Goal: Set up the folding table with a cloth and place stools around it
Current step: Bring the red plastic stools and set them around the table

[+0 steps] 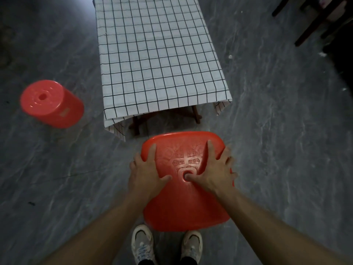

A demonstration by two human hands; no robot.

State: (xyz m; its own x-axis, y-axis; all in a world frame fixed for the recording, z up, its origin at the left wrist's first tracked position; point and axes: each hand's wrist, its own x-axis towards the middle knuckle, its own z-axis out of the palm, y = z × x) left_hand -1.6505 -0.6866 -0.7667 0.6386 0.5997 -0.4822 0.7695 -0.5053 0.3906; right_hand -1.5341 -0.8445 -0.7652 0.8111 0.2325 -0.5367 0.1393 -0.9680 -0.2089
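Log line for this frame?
cloth: covers folding table | round stool: on floor, left of table | square stool: at near end | left hand: grips its left edge | right hand: grips its right edge

Left grip and right grip clasp the red stool near the cloth-covered surface; a round stool stands left.

This looks to me like a dim room in a home. Under my sneakers runs a grey floor veined like marble. A low folding table on wooden legs is covered by a white cloth with a black grid. A red plastic round stool and a square stool stand near it. Dark wooden furniture legs show at the far right.
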